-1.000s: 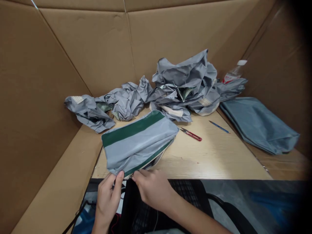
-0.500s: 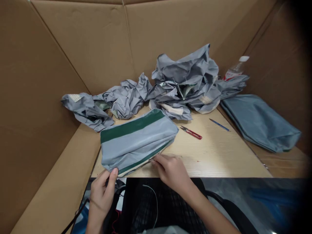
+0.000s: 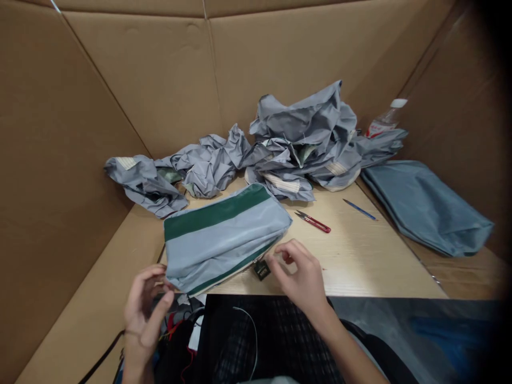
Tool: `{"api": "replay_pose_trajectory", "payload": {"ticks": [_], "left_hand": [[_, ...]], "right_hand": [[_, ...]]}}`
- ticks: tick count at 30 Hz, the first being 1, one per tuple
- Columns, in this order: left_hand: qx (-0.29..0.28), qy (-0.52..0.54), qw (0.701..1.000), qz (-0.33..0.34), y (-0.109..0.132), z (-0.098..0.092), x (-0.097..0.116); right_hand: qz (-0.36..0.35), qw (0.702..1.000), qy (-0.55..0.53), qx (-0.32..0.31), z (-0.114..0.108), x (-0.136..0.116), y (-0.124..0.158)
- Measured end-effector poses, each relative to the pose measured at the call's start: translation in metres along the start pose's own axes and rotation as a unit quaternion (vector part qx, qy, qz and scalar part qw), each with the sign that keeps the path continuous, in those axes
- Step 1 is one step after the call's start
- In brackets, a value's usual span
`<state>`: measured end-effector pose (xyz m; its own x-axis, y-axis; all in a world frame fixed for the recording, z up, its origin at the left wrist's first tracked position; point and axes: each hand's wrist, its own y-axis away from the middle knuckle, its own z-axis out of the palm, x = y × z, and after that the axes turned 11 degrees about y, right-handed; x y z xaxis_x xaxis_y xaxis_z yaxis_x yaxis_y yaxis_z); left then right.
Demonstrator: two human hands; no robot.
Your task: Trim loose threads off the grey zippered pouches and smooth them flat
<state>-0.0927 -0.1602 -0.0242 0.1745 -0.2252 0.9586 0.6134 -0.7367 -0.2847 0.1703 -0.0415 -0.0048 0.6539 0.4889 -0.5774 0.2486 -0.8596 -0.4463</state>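
Observation:
A light blue zip pouch [image 3: 228, 226] with a dark green stripe lies on the table in front of me. Along its near edge runs a zipper, and from the zipper's pull hangs a small dark square tag [image 3: 262, 270] with pale lettering. My right hand [image 3: 302, 277] hovers just right of the tag, thumb and fingers apart. At the pouch's near left corner is my left hand [image 3: 148, 309], its fingers curved and spread, with a gap between thumb and fingers. Whether its fingertips touch the corner I cannot tell.
Red thread snips [image 3: 314, 221] and a blue pencil [image 3: 360, 209] lie right of the pouch. Crumpled grey-blue fabric pouches [image 3: 304, 122] are heaped along the back cardboard wall [image 3: 160, 69]. A folded blue-green pouch [image 3: 428, 205] and a plastic bottle [image 3: 386, 120] stand at the right.
Both hands have let go of the pouch. My left hand has drawn back left and opened; my right hand has moved right off the zipper pull, exposing the dark tag.

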Motion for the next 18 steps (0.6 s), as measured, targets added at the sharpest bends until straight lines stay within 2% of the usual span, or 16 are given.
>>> {"api": "replay_pose_trajectory", "payload": {"ticks": [1,3,5,7,8,9,13,15,18], "left_hand": [[0.020,0.031,0.999,0.000,-0.008,-0.001,-0.001],[0.059,0.018,0.998,-0.015,-0.028,-0.002,-0.004],[0.049,0.009,0.998,-0.034,-0.047,0.000,-0.009],[0.021,0.008,0.998,-0.051,-0.058,0.004,-0.014],[0.006,0.008,0.998,-0.058,-0.060,0.006,-0.016],[-0.009,0.007,0.998,-0.065,-0.060,0.008,-0.017],[-0.053,0.008,0.995,-0.086,-0.045,0.019,-0.019],[-0.053,0.018,0.995,-0.079,-0.034,0.028,-0.014],[-0.020,0.047,0.998,-0.038,-0.021,0.044,0.002]], "right_hand": [[-0.003,1.000,0.002,0.029,-0.001,0.001,-0.001],[-0.007,0.998,0.007,0.060,-0.004,0.006,-0.006],[0.019,0.997,-0.006,0.079,-0.005,0.016,-0.018],[0.100,0.989,-0.078,0.080,-0.006,0.030,-0.036],[0.169,0.972,-0.147,0.063,-0.006,0.038,-0.047],[0.234,0.944,-0.232,0.025,-0.006,0.044,-0.057],[0.248,0.907,-0.328,-0.095,-0.001,0.059,-0.091],[0.247,0.892,-0.357,-0.127,0.005,0.064,-0.101],[0.267,0.878,-0.374,-0.133,0.014,0.073,-0.108]]}}
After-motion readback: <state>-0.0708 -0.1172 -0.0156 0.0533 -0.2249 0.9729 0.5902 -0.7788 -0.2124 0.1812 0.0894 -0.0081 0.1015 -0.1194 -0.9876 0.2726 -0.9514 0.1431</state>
